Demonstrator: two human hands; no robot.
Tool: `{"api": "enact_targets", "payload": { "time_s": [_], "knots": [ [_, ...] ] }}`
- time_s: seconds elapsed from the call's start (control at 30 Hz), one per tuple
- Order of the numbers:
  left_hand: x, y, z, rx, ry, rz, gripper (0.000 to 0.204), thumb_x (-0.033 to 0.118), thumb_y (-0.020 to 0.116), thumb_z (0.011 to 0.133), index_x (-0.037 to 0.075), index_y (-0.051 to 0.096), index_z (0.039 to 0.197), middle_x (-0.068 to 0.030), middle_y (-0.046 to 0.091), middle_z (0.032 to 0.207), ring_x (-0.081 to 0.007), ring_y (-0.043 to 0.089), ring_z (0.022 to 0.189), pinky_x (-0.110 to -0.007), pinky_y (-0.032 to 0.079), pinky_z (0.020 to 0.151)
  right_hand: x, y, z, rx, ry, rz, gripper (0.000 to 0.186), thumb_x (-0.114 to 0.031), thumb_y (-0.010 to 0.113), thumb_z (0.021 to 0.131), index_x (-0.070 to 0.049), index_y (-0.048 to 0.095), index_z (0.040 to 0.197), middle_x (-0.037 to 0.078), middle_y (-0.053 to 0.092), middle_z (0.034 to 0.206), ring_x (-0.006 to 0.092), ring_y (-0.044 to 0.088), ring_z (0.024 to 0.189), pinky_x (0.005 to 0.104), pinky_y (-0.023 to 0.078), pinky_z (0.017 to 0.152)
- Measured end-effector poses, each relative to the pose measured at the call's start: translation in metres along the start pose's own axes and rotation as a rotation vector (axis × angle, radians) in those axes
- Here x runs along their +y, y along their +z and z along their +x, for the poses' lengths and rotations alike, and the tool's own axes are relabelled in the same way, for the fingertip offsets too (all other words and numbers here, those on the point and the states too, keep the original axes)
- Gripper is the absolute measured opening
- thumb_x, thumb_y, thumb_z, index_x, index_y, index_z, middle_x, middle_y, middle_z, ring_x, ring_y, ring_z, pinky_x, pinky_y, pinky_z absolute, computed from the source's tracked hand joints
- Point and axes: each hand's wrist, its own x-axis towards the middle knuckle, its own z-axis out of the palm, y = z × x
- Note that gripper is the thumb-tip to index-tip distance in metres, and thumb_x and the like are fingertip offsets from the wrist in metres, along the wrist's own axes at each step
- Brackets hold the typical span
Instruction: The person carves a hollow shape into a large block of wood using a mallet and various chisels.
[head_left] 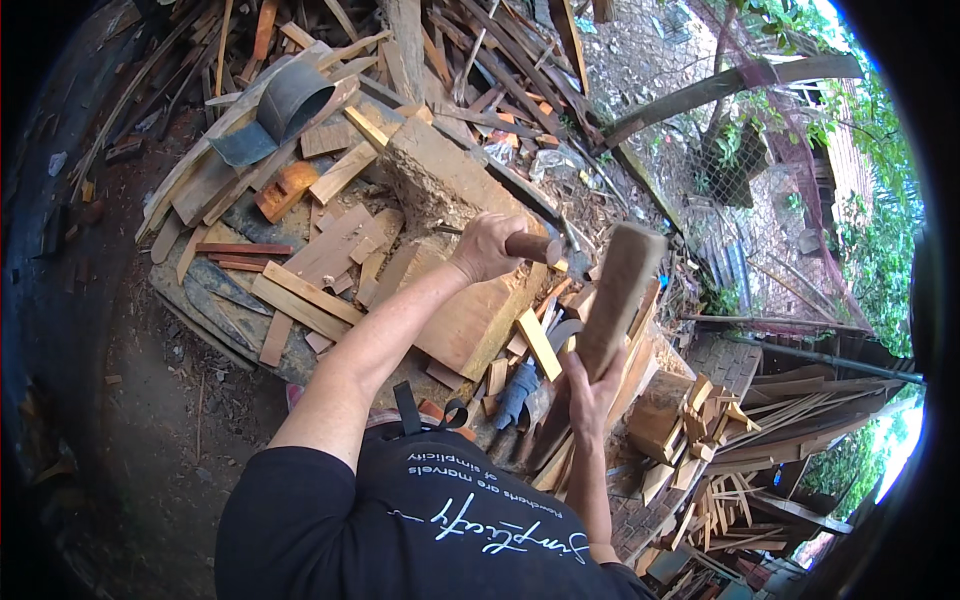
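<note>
My left hand is wrapped round a chisel; its round wooden handle sticks out to the right of the fist. A short bit of dark metal shows on the fist's other side, toward a rough notch with shavings in a big wooden block. Below my left wrist lies the smooth top of a thick wooden block. My right hand grips a long, heavy wooden mallet, raised tilted to the right of the chisel handle, apart from it.
Offcuts and thin red strips litter the bench on the left, beside a bent dark sheet and an orange-brown wood piece. A blue cloth-wrapped object lies near my right hand. Stacked scraps stand to the right.
</note>
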Motion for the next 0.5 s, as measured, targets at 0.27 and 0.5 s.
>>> {"api": "enact_targets", "payload": {
  "time_s": [0.27, 0.5],
  "knots": [
    [-0.012, 0.001, -0.007, -0.068, 0.014, 0.108, 0.014, 0.015, 0.069, 0.071, 0.014, 0.056, 0.077, -0.0086, 0.063, 0.069, -0.0312, 0.064, 0.071, -0.044, 0.046, 0.064, 0.038, 0.009, 0.005, -0.271, 0.086, -0.327, 0.055, -0.025, 0.073, 0.081, 0.000, 0.046, 0.121, 0.018, 0.065, 0.092, 0.0301, 0.065, 0.085, 0.0410, 0.051, 0.078],
    [0.016, -0.030, -0.006, 0.108, 0.030, 0.004, 0.025, 0.019, 0.076, 0.075, 0.011, 0.052, 0.070, -0.0070, 0.057, 0.062, -0.0285, 0.060, 0.061, -0.040, 0.045, 0.059, 0.035, 0.001, -0.022, -0.217, -0.062, -0.265, 0.058, -0.022, 0.076, 0.080, -0.001, 0.046, 0.124, 0.019, 0.067, 0.100, 0.0250, 0.065, 0.093, 0.0365, 0.050, 0.084]
  ]
}}
